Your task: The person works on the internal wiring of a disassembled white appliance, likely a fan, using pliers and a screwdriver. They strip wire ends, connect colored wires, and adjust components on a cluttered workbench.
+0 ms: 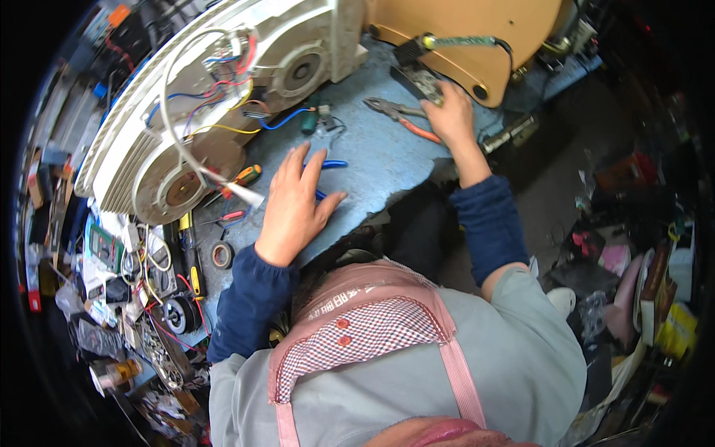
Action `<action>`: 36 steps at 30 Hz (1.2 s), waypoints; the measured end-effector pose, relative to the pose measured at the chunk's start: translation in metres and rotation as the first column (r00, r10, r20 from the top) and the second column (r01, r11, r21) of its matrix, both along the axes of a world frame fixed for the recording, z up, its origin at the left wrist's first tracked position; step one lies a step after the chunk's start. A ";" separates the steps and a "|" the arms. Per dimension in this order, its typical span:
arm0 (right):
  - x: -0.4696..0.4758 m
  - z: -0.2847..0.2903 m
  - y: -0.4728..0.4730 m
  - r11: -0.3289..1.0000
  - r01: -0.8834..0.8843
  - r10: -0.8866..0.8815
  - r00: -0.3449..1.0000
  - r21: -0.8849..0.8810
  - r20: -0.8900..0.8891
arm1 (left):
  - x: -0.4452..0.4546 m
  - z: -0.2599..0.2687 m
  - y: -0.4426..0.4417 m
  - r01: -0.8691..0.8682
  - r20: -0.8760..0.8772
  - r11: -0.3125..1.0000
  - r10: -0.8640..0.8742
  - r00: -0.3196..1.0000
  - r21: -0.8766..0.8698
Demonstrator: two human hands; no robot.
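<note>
My left hand (296,204) is spread just over a blue-handled tool (334,164) on the blue worktop (374,184); whether it touches the tool is hidden. My right hand (451,114) reaches to the near end of a dark tray-like holder (416,84); its fingertips are partly hidden. Combination pliers with orange grips (419,131) lie beside that hand. A soldering iron with a green handle (463,41) rests across the top of its stand. Left of my hands stands a white appliance housing (223,100) with two round motor mounts and loose coloured wires.
A tan panel (463,17) stands at the back. At the left lie a roll of tape (222,255), screwdrivers (248,175), a multimeter (105,246) and a small black wheel-shaped part (181,315). Boxes and bags crowd the lower right, beyond the worktop's ragged edge.
</note>
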State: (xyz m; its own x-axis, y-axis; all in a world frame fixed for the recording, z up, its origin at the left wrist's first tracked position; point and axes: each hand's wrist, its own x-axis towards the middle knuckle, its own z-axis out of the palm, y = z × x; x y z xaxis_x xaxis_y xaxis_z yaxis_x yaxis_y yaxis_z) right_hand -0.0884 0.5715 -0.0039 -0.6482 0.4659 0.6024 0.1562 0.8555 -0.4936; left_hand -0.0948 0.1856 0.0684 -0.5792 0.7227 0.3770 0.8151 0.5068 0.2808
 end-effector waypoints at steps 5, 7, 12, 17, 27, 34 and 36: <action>-0.001 0.002 0.001 0.991 -0.109 0.102 0.991 -0.077 -0.084 | -0.048 -0.027 0.055 -0.040 -0.072 0.987 0.030 0.997 -0.153; 0.003 -0.004 0.011 0.990 -0.142 0.142 0.989 -0.015 -0.047 | -0.063 -0.039 0.059 -0.073 -0.161 0.975 0.039 0.986 -0.210; 0.036 0.016 0.064 0.904 -0.345 0.394 0.902 -0.252 0.175 | -0.068 -0.040 0.055 -0.111 -0.260 0.972 0.055 0.964 -0.208; 0.053 0.027 0.063 0.820 -0.319 0.401 0.912 -0.475 0.079 | -0.061 -0.043 0.024 -0.200 -0.105 0.971 0.187 0.977 -0.133; -0.009 0.018 0.002 0.988 -0.073 0.075 0.997 -0.138 0.011 | -0.025 -0.034 0.057 0.150 -0.099 0.969 -0.172 0.980 -0.196; 0.055 0.025 -0.011 0.993 -0.094 0.075 0.968 -0.073 -0.240 | -0.023 -0.034 0.058 0.133 -0.111 0.970 -0.158 0.981 -0.201; 0.088 0.039 -0.019 0.986 -0.120 0.088 0.964 -0.117 -0.251 | -0.021 -0.034 0.055 0.131 -0.108 0.972 -0.154 0.982 -0.198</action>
State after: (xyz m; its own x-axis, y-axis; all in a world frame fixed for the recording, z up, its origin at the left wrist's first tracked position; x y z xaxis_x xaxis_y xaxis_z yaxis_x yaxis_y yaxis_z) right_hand -0.0002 0.5523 0.0353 -0.5379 0.4888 0.6869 -0.0692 0.7864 -0.6138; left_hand -0.1163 0.2409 0.0346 -0.4236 0.8592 0.2869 0.9047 0.4174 0.0857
